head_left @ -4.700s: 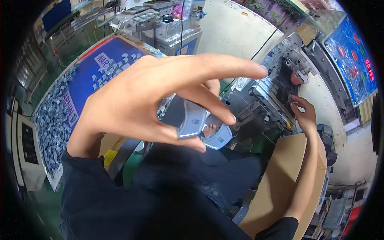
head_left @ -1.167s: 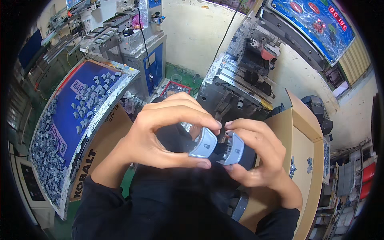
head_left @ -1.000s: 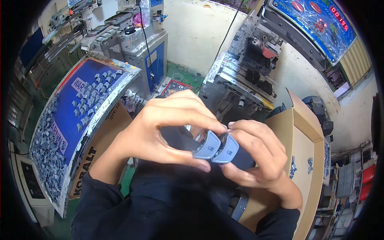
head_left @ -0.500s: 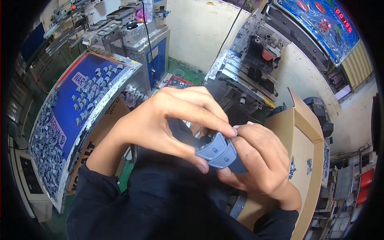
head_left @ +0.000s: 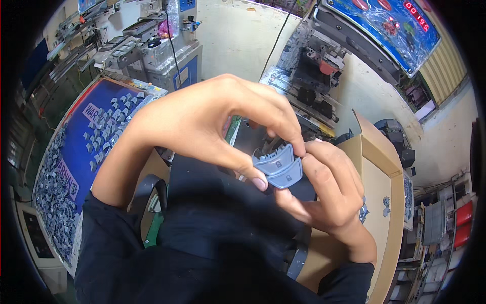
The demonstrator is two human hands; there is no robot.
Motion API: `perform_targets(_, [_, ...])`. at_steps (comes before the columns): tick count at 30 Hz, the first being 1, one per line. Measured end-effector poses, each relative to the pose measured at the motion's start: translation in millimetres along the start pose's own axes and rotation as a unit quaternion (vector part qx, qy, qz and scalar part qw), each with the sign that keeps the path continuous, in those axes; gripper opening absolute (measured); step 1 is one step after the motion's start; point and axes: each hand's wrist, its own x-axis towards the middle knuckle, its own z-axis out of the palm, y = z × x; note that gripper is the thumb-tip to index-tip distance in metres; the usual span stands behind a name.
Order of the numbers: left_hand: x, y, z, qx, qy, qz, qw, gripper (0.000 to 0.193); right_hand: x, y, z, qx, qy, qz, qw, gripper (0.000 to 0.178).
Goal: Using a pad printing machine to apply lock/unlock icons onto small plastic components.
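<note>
A crowded workshop spreads out below, with pale walls at the far side and machines ranged along them. At the far left a grey machine [head_left: 162,48] with blue panels stands against the wall. Nearer on the left, a large blue tray [head_left: 76,152] lies tilted, covered with rows of small grey parts [head_left: 109,126], and more of the same parts are heaped along its left edge. Near the lower middle, a black roll of tape [head_left: 149,195] sits just left of the person's dark clothing.

The left hand [head_left: 202,121] reaches in from the left, its fingers curled over and closed in a pinch: thumb and forefinger grip the upper left edge of a small grey button pad [head_left: 278,164], a two-piece rounded part with a little lock mark on each key. The pad is held in the middle of the view, up in the air, above the dark lap. The right hand [head_left: 324,187] meets it from the right, fingers bent and closed on the pad's lower right side, thumb pressed under it.

Behind the hands stands a black machine [head_left: 314,81] with a red part. To the right is an open cardboard box [head_left: 379,172], and at the far right top a blue display panel [head_left: 390,28]
</note>
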Motion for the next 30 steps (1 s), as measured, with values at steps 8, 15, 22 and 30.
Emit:
perform_targets(8, [13.3, 0.2, -4.5, 0.016, -0.033, 0.012, 0.999, 0.047, -1.2, 3.5, -4.5, -0.006, 0.020, 0.005, 1.000, 0.036])
perform_targets(15, [16.0, 0.0, -6.6, 0.015, -0.043, 0.011, 0.999, 0.048, 0.0, 3.5, -4.8, -0.004, 0.028, 0.012, 1.000, 0.034])
perform_targets(22, [19.7, -0.6, -7.3, 0.013, -0.041, 0.015, 0.999, 0.049, 0.8, 5.9, -6.0, -0.005, 0.033, 0.006, 0.999, 0.034])
perform_targets(30, [13.7, 6.1, -6.9, 0.017, -0.026, -0.008, 0.999, 0.050, 0.4, 5.0, -4.8, 0.010, 0.027, 0.013, 1.000, 0.037])
